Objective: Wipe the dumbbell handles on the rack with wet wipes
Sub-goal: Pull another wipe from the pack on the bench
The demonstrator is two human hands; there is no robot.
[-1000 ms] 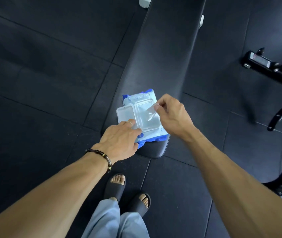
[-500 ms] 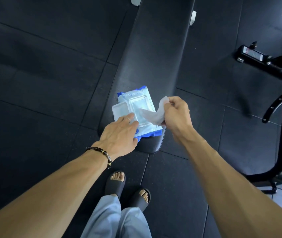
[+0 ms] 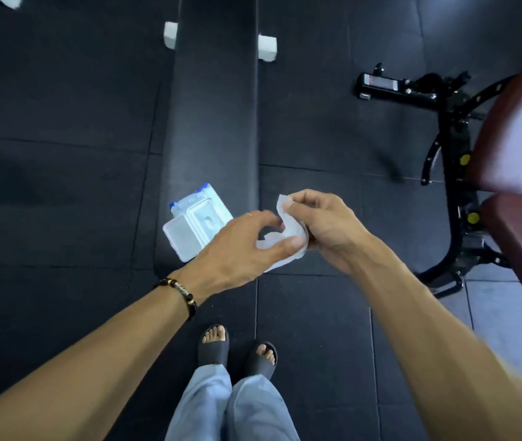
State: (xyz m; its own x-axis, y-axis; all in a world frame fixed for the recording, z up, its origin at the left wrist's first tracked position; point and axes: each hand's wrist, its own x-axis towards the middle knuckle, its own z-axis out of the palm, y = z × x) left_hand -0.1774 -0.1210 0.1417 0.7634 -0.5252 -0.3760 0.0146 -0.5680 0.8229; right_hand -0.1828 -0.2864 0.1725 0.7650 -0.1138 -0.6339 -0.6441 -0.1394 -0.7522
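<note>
We held both forearms out in front, meeting over the near end of the surface (image 3: 215,122). Our right hand (image 3: 326,227) pinched the wipe (image 3: 288,240) at its top edge between thumb and fingertips, palm turned inward. Our left hand (image 3: 240,249), bracelet (image 3: 180,289) on the wrist, pinched the wipe's lower part with the thumb. The pack (image 3: 196,218) lay on the surface just left of our hands, lid flipped open; its printing was too blurred to read.
</note>
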